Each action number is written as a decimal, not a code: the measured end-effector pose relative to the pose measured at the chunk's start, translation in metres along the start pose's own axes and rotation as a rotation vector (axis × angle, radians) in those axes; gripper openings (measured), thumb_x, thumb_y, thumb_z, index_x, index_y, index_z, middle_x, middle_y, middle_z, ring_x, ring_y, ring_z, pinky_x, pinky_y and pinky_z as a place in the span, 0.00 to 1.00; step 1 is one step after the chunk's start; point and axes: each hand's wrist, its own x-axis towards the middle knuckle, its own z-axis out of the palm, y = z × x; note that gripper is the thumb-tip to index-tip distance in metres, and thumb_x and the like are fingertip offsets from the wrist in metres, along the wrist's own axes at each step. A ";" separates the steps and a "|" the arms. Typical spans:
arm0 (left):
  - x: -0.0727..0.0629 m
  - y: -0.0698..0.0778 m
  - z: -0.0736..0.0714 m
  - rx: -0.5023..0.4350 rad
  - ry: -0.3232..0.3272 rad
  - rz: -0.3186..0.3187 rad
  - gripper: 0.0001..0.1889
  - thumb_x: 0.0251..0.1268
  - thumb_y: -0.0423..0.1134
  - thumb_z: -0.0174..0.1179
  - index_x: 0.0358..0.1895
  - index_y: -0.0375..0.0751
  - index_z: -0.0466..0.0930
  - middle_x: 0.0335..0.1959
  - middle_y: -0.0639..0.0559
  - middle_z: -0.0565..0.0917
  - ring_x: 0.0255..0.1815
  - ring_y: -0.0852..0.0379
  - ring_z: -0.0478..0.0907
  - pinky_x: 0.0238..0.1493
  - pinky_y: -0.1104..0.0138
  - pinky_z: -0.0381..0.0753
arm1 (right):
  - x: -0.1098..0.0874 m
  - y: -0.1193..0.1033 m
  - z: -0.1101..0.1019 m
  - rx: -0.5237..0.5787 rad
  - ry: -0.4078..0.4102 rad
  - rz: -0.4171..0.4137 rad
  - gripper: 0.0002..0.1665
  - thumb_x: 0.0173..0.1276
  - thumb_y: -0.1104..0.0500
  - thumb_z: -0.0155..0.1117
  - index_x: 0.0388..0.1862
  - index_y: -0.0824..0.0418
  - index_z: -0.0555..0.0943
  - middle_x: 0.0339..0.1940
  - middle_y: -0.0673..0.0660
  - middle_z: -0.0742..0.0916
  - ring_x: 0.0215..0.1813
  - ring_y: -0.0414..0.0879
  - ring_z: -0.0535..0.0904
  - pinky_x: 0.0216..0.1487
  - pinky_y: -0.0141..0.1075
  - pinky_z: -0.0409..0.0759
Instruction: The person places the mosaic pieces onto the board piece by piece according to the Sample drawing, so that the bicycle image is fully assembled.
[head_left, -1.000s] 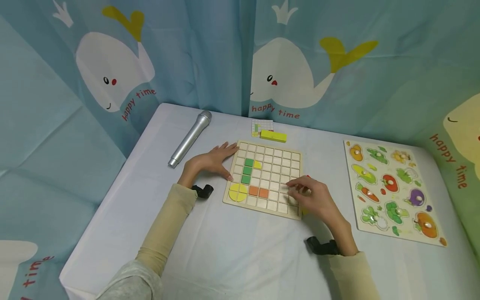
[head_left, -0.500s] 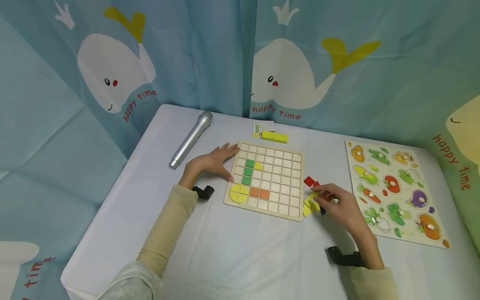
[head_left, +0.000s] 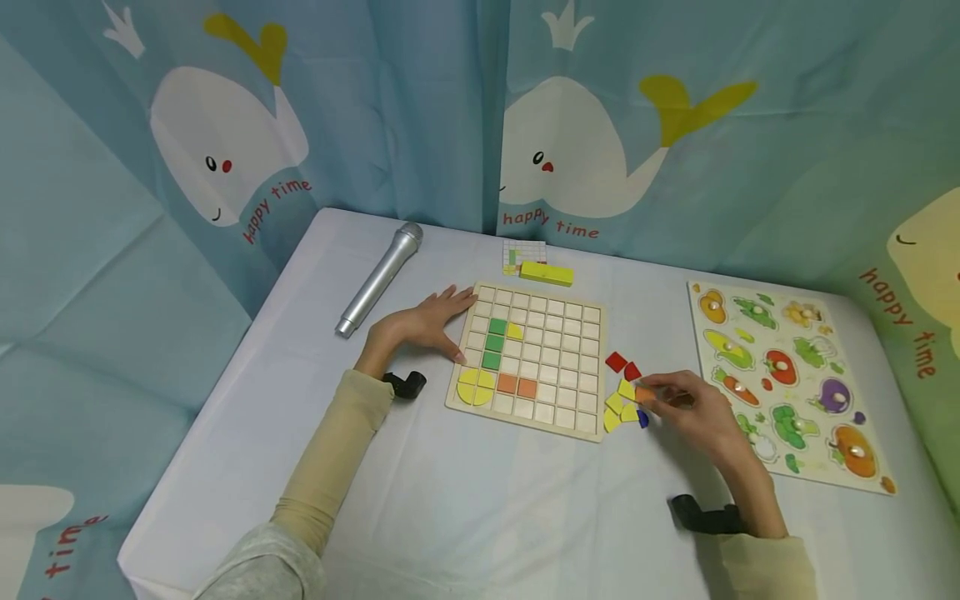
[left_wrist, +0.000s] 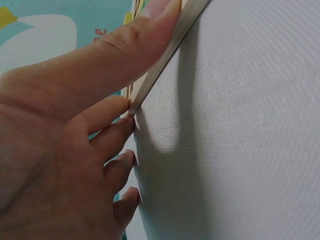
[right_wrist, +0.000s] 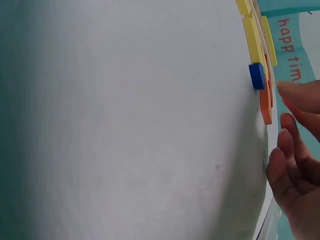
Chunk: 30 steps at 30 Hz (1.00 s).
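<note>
My left hand [head_left: 429, 322] rests at the left edge of a wooden grid board [head_left: 564, 354], its fingers spread and its thumb against the frame. The left wrist view shows that thumb [left_wrist: 100, 70] along the board's side. On the board sit green squares [head_left: 494, 342], yellow quarter-circle tiles [head_left: 476, 386] and two orange squares [head_left: 517, 384]. Right of the board, my right hand [head_left: 697, 417] pinches an orange tile [head_left: 644, 395] between thumb and index finger. An orange bit shows between those fingers in the right wrist view, and another orange tile [right_wrist: 266, 107] lies by a blue one [right_wrist: 257, 76].
Loose yellow tiles [head_left: 616, 404], red tiles [head_left: 616, 361] and a blue tile [head_left: 642, 419] lie beside the board. A vegetable puzzle board [head_left: 798, 383] is at the right. Behind stand a yellow block [head_left: 547, 273] and a pattern card [head_left: 525, 252]; a silver microphone [head_left: 380, 279] lies left.
My right hand has moved right, from over the board's right edge to the loose tiles, where an orange tile now shows at its fingertips. My left hand has stayed put.
</note>
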 end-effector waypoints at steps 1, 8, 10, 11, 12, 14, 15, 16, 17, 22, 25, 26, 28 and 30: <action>0.000 0.000 0.000 0.001 0.001 0.000 0.62 0.52 0.47 0.80 0.85 0.50 0.44 0.87 0.54 0.38 0.87 0.49 0.28 0.86 0.48 0.33 | 0.000 0.001 0.000 -0.004 -0.005 0.002 0.21 0.68 0.61 0.71 0.59 0.64 0.84 0.52 0.63 0.82 0.49 0.55 0.77 0.42 0.32 0.75; 0.000 0.000 0.000 0.022 0.000 0.015 0.62 0.53 0.47 0.79 0.85 0.48 0.43 0.87 0.53 0.38 0.87 0.50 0.28 0.86 0.51 0.33 | 0.003 0.003 0.003 -0.036 -0.026 0.013 0.22 0.67 0.63 0.71 0.59 0.65 0.84 0.55 0.66 0.81 0.51 0.56 0.76 0.45 0.32 0.76; 0.000 0.000 0.000 0.019 0.000 0.012 0.62 0.53 0.47 0.79 0.85 0.48 0.43 0.87 0.53 0.38 0.87 0.50 0.28 0.86 0.51 0.32 | 0.003 0.003 0.003 -0.046 -0.024 0.007 0.21 0.67 0.64 0.71 0.59 0.65 0.84 0.54 0.66 0.81 0.50 0.56 0.76 0.46 0.33 0.76; 0.000 0.000 0.000 0.016 0.000 0.011 0.62 0.53 0.47 0.79 0.85 0.49 0.43 0.87 0.53 0.38 0.87 0.50 0.28 0.86 0.51 0.32 | 0.003 0.003 0.004 -0.052 -0.022 0.005 0.21 0.67 0.64 0.72 0.58 0.65 0.84 0.54 0.66 0.82 0.50 0.56 0.76 0.46 0.33 0.77; -0.001 0.001 0.000 0.014 -0.001 0.011 0.62 0.53 0.47 0.79 0.85 0.49 0.43 0.87 0.53 0.38 0.87 0.50 0.28 0.86 0.51 0.32 | 0.003 0.003 0.004 -0.055 -0.019 0.003 0.21 0.66 0.64 0.72 0.58 0.65 0.84 0.53 0.66 0.82 0.50 0.56 0.76 0.46 0.34 0.77; -0.001 0.001 0.000 0.013 -0.002 0.012 0.62 0.53 0.47 0.79 0.85 0.48 0.43 0.87 0.53 0.38 0.87 0.50 0.28 0.86 0.51 0.32 | 0.003 0.002 0.004 -0.064 -0.009 -0.004 0.20 0.66 0.64 0.73 0.57 0.65 0.84 0.52 0.66 0.82 0.49 0.56 0.77 0.45 0.34 0.76; -0.001 0.001 0.000 0.014 -0.002 0.014 0.62 0.53 0.47 0.79 0.85 0.48 0.43 0.87 0.52 0.38 0.87 0.50 0.28 0.86 0.52 0.32 | 0.003 0.002 0.004 -0.070 -0.003 -0.011 0.20 0.66 0.64 0.73 0.56 0.65 0.85 0.52 0.66 0.83 0.49 0.56 0.77 0.45 0.33 0.76; 0.000 0.001 0.000 0.015 -0.002 0.016 0.62 0.54 0.47 0.79 0.85 0.48 0.43 0.87 0.52 0.38 0.87 0.50 0.28 0.86 0.52 0.32 | 0.002 0.002 0.003 -0.075 0.002 -0.019 0.19 0.66 0.64 0.73 0.56 0.65 0.85 0.51 0.65 0.83 0.48 0.56 0.77 0.44 0.32 0.76; 0.000 0.001 -0.001 0.016 -0.003 0.018 0.62 0.54 0.47 0.79 0.85 0.47 0.43 0.87 0.52 0.39 0.87 0.50 0.28 0.86 0.52 0.31 | 0.002 0.002 0.003 -0.080 0.007 -0.028 0.19 0.65 0.64 0.73 0.55 0.66 0.85 0.51 0.66 0.83 0.48 0.56 0.78 0.43 0.31 0.76; -0.001 0.002 -0.001 0.022 -0.005 0.018 0.62 0.54 0.47 0.79 0.85 0.47 0.42 0.87 0.52 0.39 0.87 0.50 0.28 0.86 0.53 0.31 | 0.001 0.001 0.001 -0.096 0.016 -0.071 0.17 0.65 0.66 0.73 0.52 0.68 0.86 0.49 0.66 0.85 0.47 0.56 0.79 0.44 0.34 0.79; -0.001 0.002 -0.001 0.021 -0.008 0.015 0.62 0.54 0.47 0.79 0.85 0.47 0.42 0.87 0.52 0.39 0.87 0.50 0.28 0.86 0.53 0.31 | 0.000 -0.001 -0.001 -0.101 0.011 -0.082 0.16 0.65 0.67 0.73 0.51 0.68 0.86 0.48 0.65 0.85 0.46 0.57 0.81 0.45 0.36 0.80; -0.001 0.002 -0.001 0.019 -0.008 0.013 0.62 0.54 0.47 0.79 0.85 0.48 0.42 0.87 0.52 0.39 0.87 0.50 0.28 0.86 0.53 0.31 | 0.000 -0.001 -0.001 -0.100 0.010 -0.084 0.16 0.64 0.68 0.73 0.51 0.68 0.87 0.47 0.65 0.85 0.46 0.57 0.81 0.44 0.35 0.80; -0.001 0.002 0.000 0.017 -0.006 0.014 0.62 0.54 0.47 0.79 0.85 0.48 0.42 0.87 0.53 0.39 0.87 0.50 0.28 0.86 0.52 0.31 | -0.001 -0.003 -0.003 -0.097 0.008 -0.085 0.16 0.64 0.67 0.73 0.51 0.68 0.87 0.46 0.64 0.85 0.45 0.55 0.80 0.42 0.31 0.79; -0.001 0.002 0.000 0.017 -0.003 0.013 0.62 0.54 0.47 0.79 0.85 0.48 0.43 0.87 0.53 0.39 0.87 0.50 0.28 0.86 0.52 0.31 | -0.001 -0.005 -0.004 -0.087 0.009 -0.088 0.16 0.63 0.67 0.74 0.50 0.67 0.87 0.45 0.62 0.85 0.44 0.54 0.79 0.39 0.28 0.77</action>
